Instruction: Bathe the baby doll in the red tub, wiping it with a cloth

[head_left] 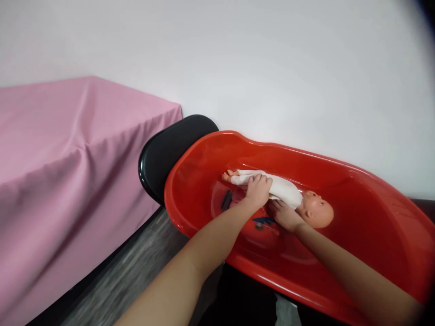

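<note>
A baby doll (288, 192) in a white suit lies on its back inside a red plastic baby tub (356, 213), head to the right, feet to the left. My left hand (257, 190) is curled over the doll's legs and hip. My right hand (284, 215) reaches under the doll's torso near its shoulder, fingers partly hidden beneath the body. Both hands are closed on the doll.
The tub rests on black seats (163, 156) against a white wall (272, 68). To the left stands a table draped in pink cloth (61, 158). Grey wood-look floor (136, 267) shows between them.
</note>
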The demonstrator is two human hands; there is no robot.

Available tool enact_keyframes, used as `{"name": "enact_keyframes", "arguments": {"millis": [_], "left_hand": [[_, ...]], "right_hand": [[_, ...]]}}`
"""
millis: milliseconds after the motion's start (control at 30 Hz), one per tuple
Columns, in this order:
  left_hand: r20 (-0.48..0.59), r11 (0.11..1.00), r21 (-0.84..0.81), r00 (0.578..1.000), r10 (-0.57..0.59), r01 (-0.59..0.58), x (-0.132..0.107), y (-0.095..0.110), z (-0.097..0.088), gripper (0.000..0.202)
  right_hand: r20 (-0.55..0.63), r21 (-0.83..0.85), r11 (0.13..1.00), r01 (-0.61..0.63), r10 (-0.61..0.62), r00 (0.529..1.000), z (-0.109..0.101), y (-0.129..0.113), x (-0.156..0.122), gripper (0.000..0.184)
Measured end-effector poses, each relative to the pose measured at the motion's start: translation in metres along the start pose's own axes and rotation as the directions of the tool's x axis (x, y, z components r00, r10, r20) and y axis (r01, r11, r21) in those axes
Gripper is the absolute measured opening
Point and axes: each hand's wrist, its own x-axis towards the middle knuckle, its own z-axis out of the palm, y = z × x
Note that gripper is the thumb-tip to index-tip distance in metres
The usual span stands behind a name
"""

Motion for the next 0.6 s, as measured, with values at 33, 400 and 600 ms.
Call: {"name": "enact_keyframes", "arguments": {"millis": [33,400,600], "left_hand": [[-0.002,1.000,-0.001,1.000,0.012,-0.012,0.000,0.000,0.000,0.022],[0.026,1.000,0.005,1.000,-0.001,0.001,0.003,0.002,-0.006,0.026],[0.033,1.000,0.021,0.999,-0.021,0.020,0.002,0.002,-0.003,0.023]], "right_hand": [[0.015,-0.031,0.999,-0.005,0.006,1.000,0.004,0.007,-0.015,0.068],[0.059,-0.201,0.974,0.109,-0.099,0.993,0.002,0.033,-0.067,0.050],[-0.031,-0.137,0.972,0.194,-0.200,0.979,-0.006,-0.017,0.032,0.045]]}}
